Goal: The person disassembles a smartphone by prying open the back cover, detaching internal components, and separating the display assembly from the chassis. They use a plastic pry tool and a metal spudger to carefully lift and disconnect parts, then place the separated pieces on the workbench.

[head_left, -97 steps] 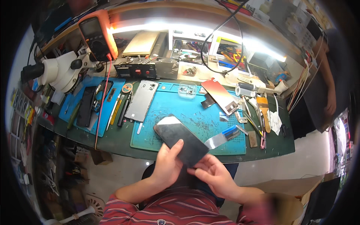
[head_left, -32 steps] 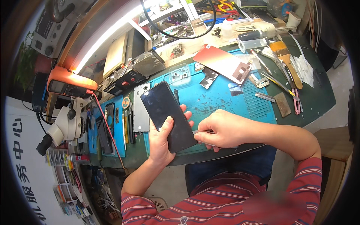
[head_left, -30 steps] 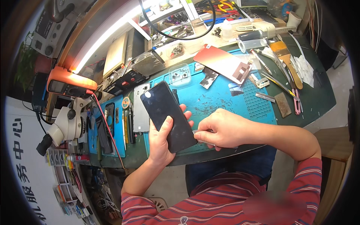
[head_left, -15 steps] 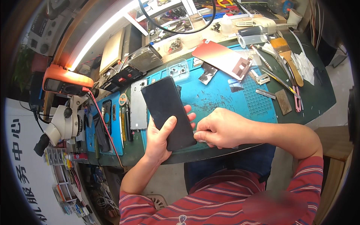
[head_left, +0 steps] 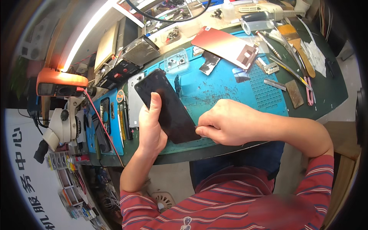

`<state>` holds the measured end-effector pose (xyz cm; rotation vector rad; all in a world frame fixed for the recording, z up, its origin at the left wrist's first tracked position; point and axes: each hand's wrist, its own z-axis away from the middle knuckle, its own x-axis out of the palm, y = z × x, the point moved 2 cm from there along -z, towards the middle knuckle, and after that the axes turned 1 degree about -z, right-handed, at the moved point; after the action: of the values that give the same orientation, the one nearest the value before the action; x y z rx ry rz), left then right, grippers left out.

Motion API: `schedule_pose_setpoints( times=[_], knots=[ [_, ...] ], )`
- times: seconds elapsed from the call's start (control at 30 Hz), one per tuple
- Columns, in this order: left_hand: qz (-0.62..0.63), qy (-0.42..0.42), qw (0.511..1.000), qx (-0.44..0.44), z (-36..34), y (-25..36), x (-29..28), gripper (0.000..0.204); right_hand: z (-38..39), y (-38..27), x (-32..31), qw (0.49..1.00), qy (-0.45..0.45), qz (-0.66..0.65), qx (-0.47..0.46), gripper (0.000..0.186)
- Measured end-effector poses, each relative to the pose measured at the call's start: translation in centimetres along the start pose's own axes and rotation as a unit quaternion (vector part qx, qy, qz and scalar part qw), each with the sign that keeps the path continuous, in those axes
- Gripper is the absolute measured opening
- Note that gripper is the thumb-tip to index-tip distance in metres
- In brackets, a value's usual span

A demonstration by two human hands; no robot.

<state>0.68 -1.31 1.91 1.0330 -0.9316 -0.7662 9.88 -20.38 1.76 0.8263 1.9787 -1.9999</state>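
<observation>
A black smartphone [head_left: 170,111] lies tilted in my left hand [head_left: 150,126], above the front of the blue repair mat [head_left: 214,92]. My left thumb is raised along the phone's left edge; the other fingers are hidden behind it. With curled, pinching fingers, my right hand [head_left: 226,122] sits at the phone's lower right corner. The fist now hides the thin tool in its grip, which shows in part in the earlier frame. Behind the phone, a silver-grey phone back [head_left: 134,96] rests on the mat's left side.
A red-to-white phone back panel [head_left: 226,48] lies at the mat's far side, near a clear box of small parts [head_left: 176,61]. Brushes and tweezers [head_left: 293,65] cluster at the right. On the left stand an orange multimeter [head_left: 61,82] and a microscope [head_left: 63,124].
The phone's lower end has risen and its face has tipped away. My left thumb has lifted off the screen to its edge. My right fist has moved slightly up, hiding the thin tool.
</observation>
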Motion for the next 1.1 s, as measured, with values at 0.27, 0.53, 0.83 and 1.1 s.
schedule_pose_setpoints(
  times=[0.27, 0.53, 0.83, 1.1],
  knots=[
    [-0.070, 0.057, 0.995, 0.032, 0.4, -0.2, 0.4, 0.047, -0.2, -0.3, 0.4, 0.999, 0.024, 0.044, -0.012, 0.027],
    [-0.084, 0.047, 0.995, 0.031, 0.3, -0.2, 0.4, 0.046, -0.1, 0.1, 1.0, 0.995, 0.039, 0.088, -0.038, 0.026],
    [-0.074, 0.051, 0.996, 0.016, 0.5, -0.1, 0.6, 0.045, -0.1, 0.1, 1.1, 0.994, 0.037, 0.088, -0.049, 0.026],
    [-0.074, 0.068, 0.994, 0.045, 0.4, -0.2, 0.6, 0.045, 0.1, 0.7, 1.5, 0.991, 0.114, 0.037, -0.065, 0.019]
  ],
)
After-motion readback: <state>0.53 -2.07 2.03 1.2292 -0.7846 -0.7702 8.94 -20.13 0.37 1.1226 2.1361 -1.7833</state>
